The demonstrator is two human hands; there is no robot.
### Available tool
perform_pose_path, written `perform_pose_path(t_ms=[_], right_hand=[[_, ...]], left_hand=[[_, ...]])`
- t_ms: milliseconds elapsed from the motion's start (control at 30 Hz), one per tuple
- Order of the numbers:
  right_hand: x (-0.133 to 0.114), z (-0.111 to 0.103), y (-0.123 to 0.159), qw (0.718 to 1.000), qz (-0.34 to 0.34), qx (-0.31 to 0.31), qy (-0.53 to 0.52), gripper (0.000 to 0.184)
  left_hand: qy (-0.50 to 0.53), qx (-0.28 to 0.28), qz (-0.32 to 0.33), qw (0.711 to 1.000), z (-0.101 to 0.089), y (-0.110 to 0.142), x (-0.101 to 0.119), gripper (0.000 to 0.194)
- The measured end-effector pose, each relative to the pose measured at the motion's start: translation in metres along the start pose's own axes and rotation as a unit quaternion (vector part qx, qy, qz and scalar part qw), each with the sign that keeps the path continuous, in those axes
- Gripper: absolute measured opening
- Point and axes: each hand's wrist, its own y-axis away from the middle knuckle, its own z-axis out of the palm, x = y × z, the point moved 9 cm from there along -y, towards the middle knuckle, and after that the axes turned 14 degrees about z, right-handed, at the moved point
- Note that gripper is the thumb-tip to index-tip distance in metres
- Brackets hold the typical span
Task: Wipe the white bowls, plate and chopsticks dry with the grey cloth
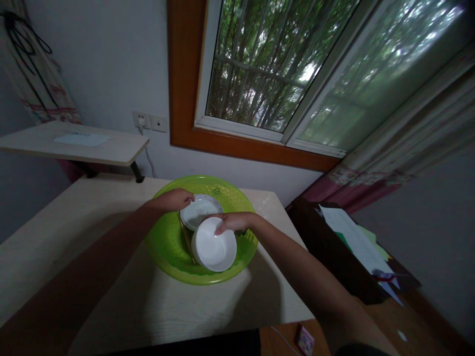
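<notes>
A large green plastic basin [166, 257] rests on the pale wooden table. My right hand [235, 222] grips a white bowl [217, 249] by its rim, thumb inside, with the bowl tilted toward me. Behind it is a white plate [198, 210] with a patterned rim; my left hand [178, 199] pinches that plate at its left edge. A pair of chopsticks [186, 237] leans in the basin, left of the bowl. The bowl covers part of the plate's lower edge.
A raised shelf [122, 151] stands at the table's back left, carrying a paper sheet [82, 139]. Wall sockets [149, 121] and a window are behind. Papers [356, 237] lie on a dark cabinet to the right. A small pink box [305, 340] sits below the table's front edge.
</notes>
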Motion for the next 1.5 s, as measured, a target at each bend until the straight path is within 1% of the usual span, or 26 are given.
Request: perform_pose_path(t_ms=[167, 233, 267, 333, 400, 500, 667, 867, 1000, 1067, 1100, 1200, 1267, 1300, 1367, 1433, 1500], right_hand=[[-0.006, 0.002, 0.003, 0.998, 0.011, 0.003, 0.060, 0.062], [-0.015, 0.003, 0.005, 0.994, -0.004, 0.013, 0.107, 0.056], [-0.020, 0.003, 0.006, 0.990, -0.018, 0.028, 0.139, 0.052], [-0.033, 0.003, 0.010, 0.974, -0.051, 0.073, 0.208, 0.046], [-0.043, 0.004, 0.014, 0.953, -0.079, 0.118, 0.269, 0.040], [-0.051, 0.008, 0.022, 0.922, -0.114, 0.169, 0.330, 0.036], [-0.056, 0.003, 0.042, 0.880, -0.170, 0.251, 0.364, 0.034], [-0.055, -0.004, 0.058, 0.859, -0.208, 0.285, 0.372, 0.033], [-0.061, -0.007, 0.071, 0.858, -0.252, 0.285, 0.345, 0.032], [-0.062, -0.015, 0.076, 0.869, -0.258, 0.283, 0.313, 0.033], [-0.061, -0.022, 0.078, 0.879, -0.250, 0.287, 0.287, 0.033], [-0.047, -0.052, 0.078, 0.921, -0.194, 0.304, 0.145, 0.037], [-0.035, -0.070, 0.073, 0.939, -0.162, 0.303, 0.026, 0.043], [-0.031, -0.077, 0.070, 0.940, -0.155, 0.303, -0.027, 0.046], [-0.029, -0.090, 0.065, 0.931, -0.162, 0.311, -0.103, 0.048], [-0.034, -0.101, 0.060, 0.918, -0.179, 0.325, -0.144, 0.046], [-0.041, -0.108, 0.053, 0.912, -0.186, 0.330, -0.156, 0.041]], left_hand=[[-0.024, -0.018, 0.005, 1.000, 0.003, 0.002, 0.003, 0.033], [-0.019, -0.027, 0.005, 0.999, 0.006, 0.004, 0.002, 0.033], [-0.016, -0.030, 0.005, 0.999, 0.008, 0.004, 0.001, 0.034], [-0.011, -0.032, 0.006, 0.999, 0.012, 0.004, -0.001, 0.035], [-0.012, -0.034, 0.008, 0.999, 0.014, 0.004, -0.002, 0.035], [-0.016, -0.038, 0.014, 0.999, 0.015, 0.004, -0.001, 0.034], [-0.015, -0.052, 0.024, 0.998, 0.017, 0.003, 0.003, 0.033], [-0.012, -0.035, 0.033, 0.999, 0.012, 0.001, 0.007, 0.032], [-0.018, -0.025, 0.036, 0.999, 0.007, 0.000, 0.009, 0.032], [-0.015, -0.011, 0.036, 0.999, 0.002, -0.001, 0.011, 0.031], [-0.009, -0.001, 0.037, 0.999, -0.001, -0.001, 0.012, 0.031], [0.013, 0.038, 0.031, 0.999, -0.015, -0.002, 0.017, 0.032], [0.024, 0.069, 0.020, 0.997, -0.025, -0.001, 0.019, 0.033], [0.027, 0.087, 0.014, 0.996, -0.030, 0.000, 0.020, 0.034], [0.032, 0.122, 0.002, 0.992, -0.038, 0.002, 0.021, 0.038], [0.043, 0.156, -0.009, 0.987, -0.045, 0.005, 0.021, 0.046], [0.066, 0.191, -0.018, 0.979, -0.050, 0.008, 0.021, 0.058]])
